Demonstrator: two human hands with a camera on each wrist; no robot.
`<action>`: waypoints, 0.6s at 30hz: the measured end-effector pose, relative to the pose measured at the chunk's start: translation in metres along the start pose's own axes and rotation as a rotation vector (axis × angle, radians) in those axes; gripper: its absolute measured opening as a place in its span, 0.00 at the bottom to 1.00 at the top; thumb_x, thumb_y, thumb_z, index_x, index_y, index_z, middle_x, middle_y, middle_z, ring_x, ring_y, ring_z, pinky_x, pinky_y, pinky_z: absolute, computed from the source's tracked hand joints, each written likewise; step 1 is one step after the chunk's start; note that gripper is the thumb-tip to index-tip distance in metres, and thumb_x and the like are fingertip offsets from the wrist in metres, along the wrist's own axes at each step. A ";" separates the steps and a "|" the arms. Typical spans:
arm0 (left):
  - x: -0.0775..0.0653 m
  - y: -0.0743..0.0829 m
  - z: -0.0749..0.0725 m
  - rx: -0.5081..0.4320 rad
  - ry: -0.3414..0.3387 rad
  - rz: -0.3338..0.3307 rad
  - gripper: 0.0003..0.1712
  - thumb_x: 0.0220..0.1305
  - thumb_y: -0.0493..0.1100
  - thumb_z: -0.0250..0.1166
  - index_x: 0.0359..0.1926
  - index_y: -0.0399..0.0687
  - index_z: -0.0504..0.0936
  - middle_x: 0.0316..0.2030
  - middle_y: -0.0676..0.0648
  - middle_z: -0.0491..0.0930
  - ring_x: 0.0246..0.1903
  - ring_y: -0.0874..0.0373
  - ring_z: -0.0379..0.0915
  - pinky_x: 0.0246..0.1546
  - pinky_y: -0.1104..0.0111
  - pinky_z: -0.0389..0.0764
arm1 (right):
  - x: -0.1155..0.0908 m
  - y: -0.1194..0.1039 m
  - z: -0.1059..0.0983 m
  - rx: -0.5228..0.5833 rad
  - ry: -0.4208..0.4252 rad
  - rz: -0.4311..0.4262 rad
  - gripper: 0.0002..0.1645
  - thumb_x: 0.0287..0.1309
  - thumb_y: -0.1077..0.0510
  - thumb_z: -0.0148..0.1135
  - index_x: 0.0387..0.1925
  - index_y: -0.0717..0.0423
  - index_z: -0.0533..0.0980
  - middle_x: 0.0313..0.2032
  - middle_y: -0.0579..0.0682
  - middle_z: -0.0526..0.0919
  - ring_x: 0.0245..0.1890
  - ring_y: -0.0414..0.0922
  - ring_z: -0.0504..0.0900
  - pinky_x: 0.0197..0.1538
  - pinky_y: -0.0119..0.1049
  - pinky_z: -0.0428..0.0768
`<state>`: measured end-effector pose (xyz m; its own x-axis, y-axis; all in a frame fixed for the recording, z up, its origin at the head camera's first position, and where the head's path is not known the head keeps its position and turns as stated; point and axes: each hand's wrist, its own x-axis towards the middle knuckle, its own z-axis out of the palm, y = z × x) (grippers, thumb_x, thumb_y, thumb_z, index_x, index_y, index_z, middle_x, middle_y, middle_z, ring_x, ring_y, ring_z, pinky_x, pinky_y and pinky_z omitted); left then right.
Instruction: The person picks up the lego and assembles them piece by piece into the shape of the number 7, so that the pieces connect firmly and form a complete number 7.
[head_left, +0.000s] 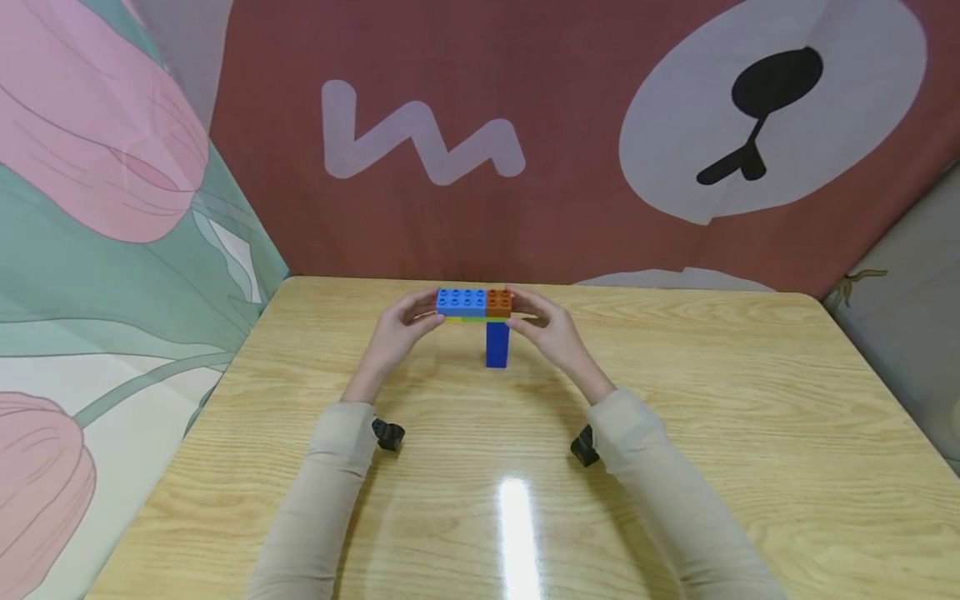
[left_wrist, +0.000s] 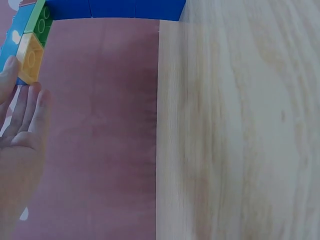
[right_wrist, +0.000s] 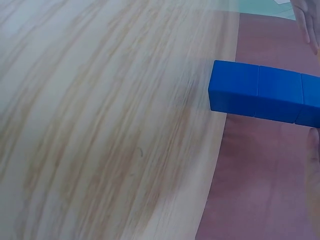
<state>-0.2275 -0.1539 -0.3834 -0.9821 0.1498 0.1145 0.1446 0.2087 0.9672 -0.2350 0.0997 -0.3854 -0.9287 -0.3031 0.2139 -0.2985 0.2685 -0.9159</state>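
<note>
A structure of toy building bricks stands at the far middle of the table in the head view. Its top row is a light blue brick [head_left: 462, 302] beside a brown brick [head_left: 498, 302]. Below them sit a green brick [left_wrist: 39, 22] and a yellow brick [left_wrist: 31, 57], seen best from the left wrist. A dark blue column [head_left: 497, 345] of stacked bricks goes down from the right end. My left hand [head_left: 401, 327] pinches the left end, thumb in front and fingers behind. At the brown end, my right hand [head_left: 551, 331] grips the structure; the right wrist view shows little of it.
The wooden table [head_left: 720, 417] extends to both sides and toward me. Behind it hangs a red-brown printed cloth [head_left: 450, 225], close to the bricks. A floral cloth [head_left: 150, 283] covers the left side. Small black devices [head_left: 389, 434] sit at both wrists.
</note>
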 end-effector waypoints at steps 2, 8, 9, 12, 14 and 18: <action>0.000 0.000 0.000 0.004 0.002 -0.002 0.28 0.65 0.39 0.62 0.65 0.43 0.70 0.61 0.41 0.73 0.61 0.49 0.70 0.60 0.64 0.76 | 0.000 0.000 -0.001 0.004 0.002 0.012 0.32 0.63 0.61 0.59 0.68 0.53 0.64 0.60 0.60 0.75 0.61 0.54 0.74 0.61 0.48 0.77; 0.000 0.001 0.003 0.013 0.001 0.005 0.27 0.65 0.41 0.62 0.65 0.45 0.70 0.62 0.42 0.73 0.63 0.50 0.69 0.63 0.60 0.73 | 0.001 0.001 -0.004 0.055 0.002 0.051 0.31 0.63 0.63 0.59 0.67 0.56 0.65 0.60 0.61 0.75 0.61 0.55 0.74 0.61 0.48 0.77; -0.001 0.001 0.004 0.017 0.000 0.005 0.27 0.65 0.42 0.62 0.65 0.45 0.70 0.62 0.43 0.73 0.63 0.51 0.69 0.63 0.60 0.73 | 0.001 0.001 -0.005 0.064 0.002 0.056 0.31 0.63 0.63 0.59 0.67 0.57 0.65 0.60 0.61 0.75 0.61 0.55 0.74 0.61 0.47 0.77; -0.001 0.002 0.005 0.028 0.000 -0.001 0.27 0.65 0.44 0.63 0.65 0.47 0.71 0.62 0.43 0.73 0.63 0.51 0.69 0.63 0.60 0.73 | 0.002 0.002 -0.007 0.078 0.001 0.064 0.31 0.62 0.63 0.59 0.66 0.59 0.65 0.59 0.62 0.75 0.61 0.55 0.74 0.61 0.47 0.77; -0.001 0.003 0.005 0.031 -0.001 -0.003 0.28 0.65 0.45 0.63 0.65 0.48 0.71 0.62 0.43 0.74 0.63 0.51 0.69 0.63 0.60 0.73 | 0.002 0.003 -0.008 0.081 -0.003 0.067 0.31 0.62 0.63 0.59 0.66 0.60 0.65 0.59 0.62 0.75 0.60 0.55 0.74 0.60 0.46 0.78; -0.001 0.005 0.006 0.035 -0.010 -0.012 0.28 0.65 0.46 0.63 0.65 0.48 0.70 0.62 0.43 0.73 0.63 0.50 0.69 0.63 0.58 0.73 | 0.001 0.003 -0.011 0.080 -0.012 0.076 0.31 0.63 0.62 0.59 0.67 0.59 0.65 0.60 0.62 0.74 0.60 0.56 0.74 0.58 0.43 0.79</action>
<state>-0.2251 -0.1474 -0.3799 -0.9826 0.1567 0.1001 0.1368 0.2445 0.9599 -0.2391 0.1099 -0.3839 -0.9451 -0.2958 0.1392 -0.2084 0.2171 -0.9537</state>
